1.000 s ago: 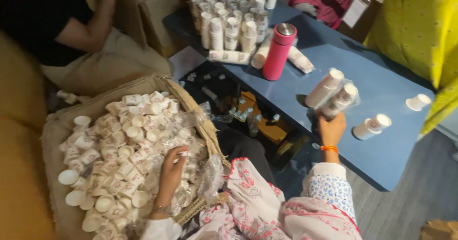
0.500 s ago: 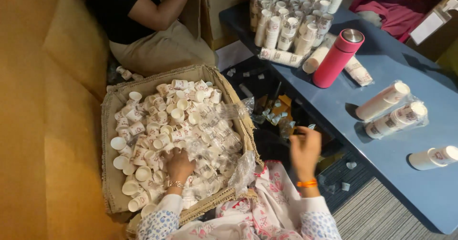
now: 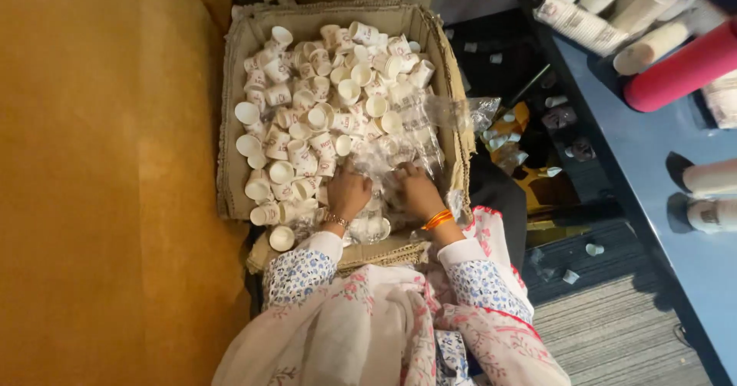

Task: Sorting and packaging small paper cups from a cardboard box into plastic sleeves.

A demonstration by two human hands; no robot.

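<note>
An ochre floor surface (image 3: 107,202) lies to the left; a blue table (image 3: 652,163) stands to the right. Nearest, both floral-sleeved forearms now reach into the open brown cardboard box (image 3: 230,125). The left hand (image 3: 349,193) rests, fingers curled, on the small white paper cups (image 3: 307,117). The right hand (image 3: 418,190), which was raised over the table edge half a second ago, presses into crumpled clear plastic wrap (image 3: 399,152); whether either hand grasps anything cannot be determined. Work has shifted from table to box. Farther off, stacked cup sleeves (image 3: 583,25) and a pink cylindrical flask (image 3: 683,67) remain on the table.
</note>
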